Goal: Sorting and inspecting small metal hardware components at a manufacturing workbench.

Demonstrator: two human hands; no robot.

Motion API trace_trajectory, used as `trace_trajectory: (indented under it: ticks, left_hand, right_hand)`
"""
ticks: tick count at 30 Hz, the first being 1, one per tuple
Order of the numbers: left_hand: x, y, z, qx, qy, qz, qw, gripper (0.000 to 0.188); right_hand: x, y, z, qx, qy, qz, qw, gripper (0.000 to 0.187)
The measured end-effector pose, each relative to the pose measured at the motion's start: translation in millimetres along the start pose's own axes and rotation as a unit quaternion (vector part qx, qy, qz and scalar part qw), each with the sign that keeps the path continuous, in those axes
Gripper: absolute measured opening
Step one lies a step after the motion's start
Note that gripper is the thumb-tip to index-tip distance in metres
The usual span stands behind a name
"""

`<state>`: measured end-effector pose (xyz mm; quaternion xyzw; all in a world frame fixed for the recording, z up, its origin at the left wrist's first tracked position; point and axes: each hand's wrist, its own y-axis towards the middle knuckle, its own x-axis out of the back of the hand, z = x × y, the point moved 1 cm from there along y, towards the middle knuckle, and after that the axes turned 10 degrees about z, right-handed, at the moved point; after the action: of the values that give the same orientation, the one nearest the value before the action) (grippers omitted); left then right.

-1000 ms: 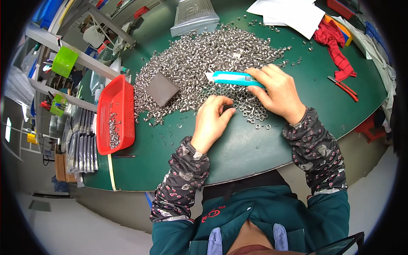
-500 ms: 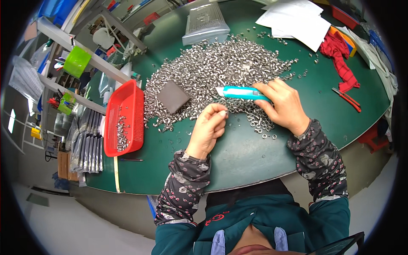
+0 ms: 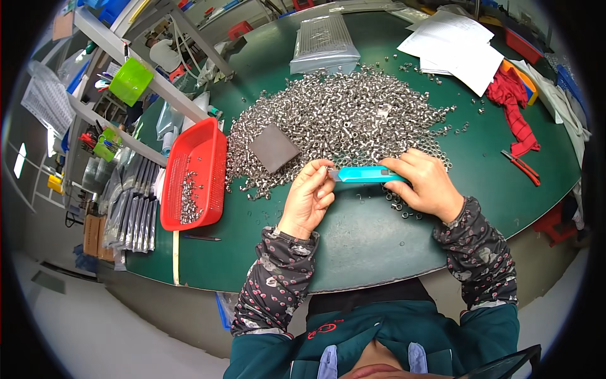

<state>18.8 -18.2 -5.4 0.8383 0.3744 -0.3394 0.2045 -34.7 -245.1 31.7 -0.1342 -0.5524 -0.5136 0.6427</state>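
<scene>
Near the front edge of the round green tabletop point(image 3: 353, 252), the right hand point(image 3: 426, 183) is closed around a bright blue plastic tool with a small metal tip point(image 3: 366, 174). It lies flat, with its tip pointing at the left hand point(image 3: 310, 197). The left hand has its fingers curled in and pinched at that tip; I cannot tell if it holds a small piece.

Just behind both hands, a big pile of small shiny metal nuts point(image 3: 341, 120) fills the middle of the tabletop. A flat dark grey square pad point(image 3: 273, 147) lies on the pile's left side.

At the left edge sits a red plastic basket point(image 3: 196, 180) with a few nuts inside. Toward the back edge lies a clear plastic bag of metal parts point(image 3: 323, 43). White paper sheets point(image 3: 454, 47) lie at the back right, with a red cloth point(image 3: 514, 107) beside them. Grey metal shelves point(image 3: 120, 95) stand past the left edge.
</scene>
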Motion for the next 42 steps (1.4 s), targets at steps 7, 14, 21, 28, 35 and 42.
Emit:
trace_trajectory:
  ticks: [7,14,21,28,35,42]
  left_hand:
    - [-5,2,3,0.002,0.012,-0.001,1.000,0.013]
    - [-29,2,16,0.038,0.107,-0.023,0.993,0.011]
    - [-32,-1,25,0.048,0.247,-0.029,0.967,0.011]
    - [-43,-2,26,0.039,0.323,-0.059,0.944,0.014]
    - [-37,-2,23,0.050,0.302,-0.038,0.951,0.012]
    - [-31,0,17,0.051,0.227,-0.051,0.971,0.010]
  right_hand:
    - [-2,-1,-2,-0.026,0.034,-0.028,0.999,0.026]
    - [-23,10,16,-0.096,0.252,-0.056,0.961,0.024]
    - [-28,10,19,-0.101,0.238,-0.038,0.965,0.016]
    - [-30,7,17,-0.136,0.272,-0.010,0.953,0.016]
    - [-28,8,17,-0.138,0.284,-0.012,0.949,0.016]
    - [-24,9,18,-0.144,0.291,-0.013,0.946,0.014]
